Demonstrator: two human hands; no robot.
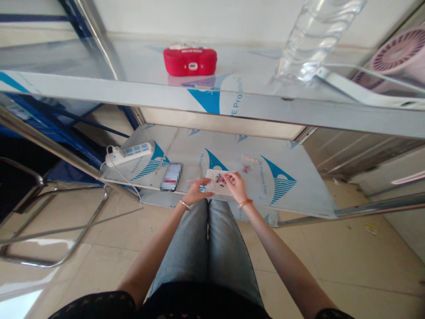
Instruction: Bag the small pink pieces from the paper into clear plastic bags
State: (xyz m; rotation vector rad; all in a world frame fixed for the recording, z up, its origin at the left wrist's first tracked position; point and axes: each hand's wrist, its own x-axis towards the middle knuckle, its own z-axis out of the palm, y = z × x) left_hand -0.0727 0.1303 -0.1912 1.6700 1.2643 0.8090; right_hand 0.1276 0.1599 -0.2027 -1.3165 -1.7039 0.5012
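Note:
A small white sheet or pouch [211, 174] lies on the lower shelf in front of my knees, with several tiny dark and reddish bits [219, 178] on it, perhaps beads. My left hand [198, 191] is at its left edge, thumb and fingers spread apart around that side. Over the bits, my right hand [235, 186] has its thumb and fingertips pinched together; whatever may be between them is too small to make out. A clear zip bag [193, 173] lies beyond my left hand. Another small bag [247, 164] with reddish contents rests to the right.
A phone [171, 176] and a white power strip [133, 153] lie left on the film-covered lower shelf [245, 144]. Above it, the upper shelf [139, 91] carries a red speaker-like device [190, 61], a clear bottle [308, 44] and a pink fan [398, 53]. A metal-framed chair [83, 230] stands left.

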